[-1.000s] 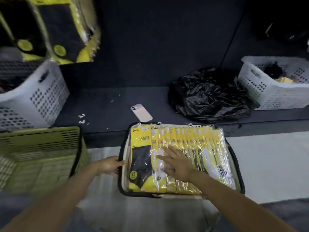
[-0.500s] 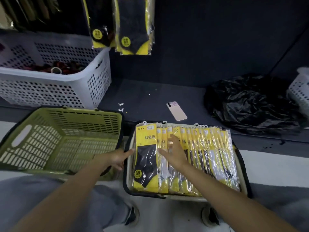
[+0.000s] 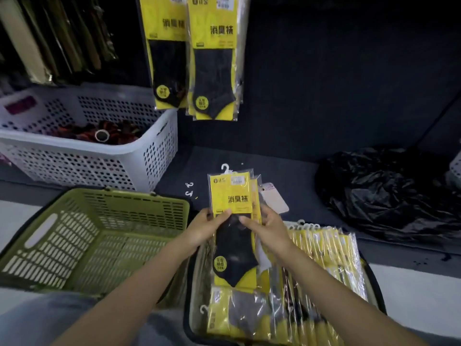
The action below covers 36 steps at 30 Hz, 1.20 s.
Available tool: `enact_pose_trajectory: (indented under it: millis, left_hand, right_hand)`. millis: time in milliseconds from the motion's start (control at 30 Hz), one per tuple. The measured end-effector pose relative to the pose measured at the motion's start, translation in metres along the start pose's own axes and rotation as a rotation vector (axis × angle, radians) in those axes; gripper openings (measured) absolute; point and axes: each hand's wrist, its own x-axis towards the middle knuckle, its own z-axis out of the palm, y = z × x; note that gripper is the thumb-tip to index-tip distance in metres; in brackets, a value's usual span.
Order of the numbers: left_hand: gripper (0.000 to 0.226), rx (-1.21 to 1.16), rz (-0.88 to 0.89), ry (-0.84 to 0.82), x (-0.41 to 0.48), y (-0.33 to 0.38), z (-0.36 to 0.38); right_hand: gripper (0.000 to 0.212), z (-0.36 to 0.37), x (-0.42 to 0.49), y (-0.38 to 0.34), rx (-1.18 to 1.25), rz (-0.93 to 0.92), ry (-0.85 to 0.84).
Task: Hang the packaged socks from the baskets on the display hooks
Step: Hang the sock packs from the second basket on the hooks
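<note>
I am looking down at a dark shelf (image 3: 287, 166) that is running along a dark display wall (image 3: 336, 71), with pale floor (image 3: 411, 290) below it. One white perforated basket (image 3: 82, 168) and one black plastic bag (image 3: 386, 196) are sitting on the shelf. One green basket (image 3: 112, 203) is standing beside the cream basket (image 3: 190, 320), which is holding a fanned row of sock packs (image 3: 324, 248). Two bunches of hanging packs (image 3: 214, 71) are dangling on the wall.

Both hands are lifting the held pack (image 3: 232, 196) upright above the cream basket. The left hand (image 3: 204, 228) and right hand (image 3: 268, 228) are pinching its side edges, thumbs on the front. It is showing a yellow card, a black sock and a white hook on top.

One pink phone (image 3: 274, 198) and two loose hooks (image 3: 189, 189) are lying on the shelf.
</note>
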Motion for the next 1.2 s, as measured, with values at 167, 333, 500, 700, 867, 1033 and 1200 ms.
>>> enact_pose_trajectory:
  millis: [167,333,500,700,867,1033,1200]
  left_hand:
    - [0.024,-0.294,0.311,0.104,0.005,0.097,0.014]
    - [0.029,-0.207,0.654,0.197,0.025,0.182,0.006]
    - [0.029,-0.190,0.817,0.295,0.046,0.234,-0.006]
    - [0.029,-0.230,0.822,0.431,0.039,0.261,-0.033]
    - [0.027,-0.305,0.820,0.549,0.023,0.271,-0.068]
    - [0.025,-0.302,0.813,0.606,0.012,0.276,-0.089]
    - [0.026,-0.270,0.824,0.601,0.014,0.285,-0.100]
  right_hand:
    - [0.025,-0.037,0.026,-0.091,0.070,-0.163,-0.034]
    - [0.036,-0.067,0.068,-0.160,0.111,-0.316,-0.090]
    - [0.029,-0.078,0.111,-0.209,0.177,-0.450,-0.012]
    - [0.025,-0.083,0.127,-0.238,0.258,-0.481,0.079]
    - [0.018,-0.086,0.138,-0.263,0.262,-0.498,0.122]
    - [0.017,-0.072,0.160,-0.275,0.159,-0.457,0.184]
    - [0.023,-0.065,0.194,-0.279,0.107,-0.411,0.291]
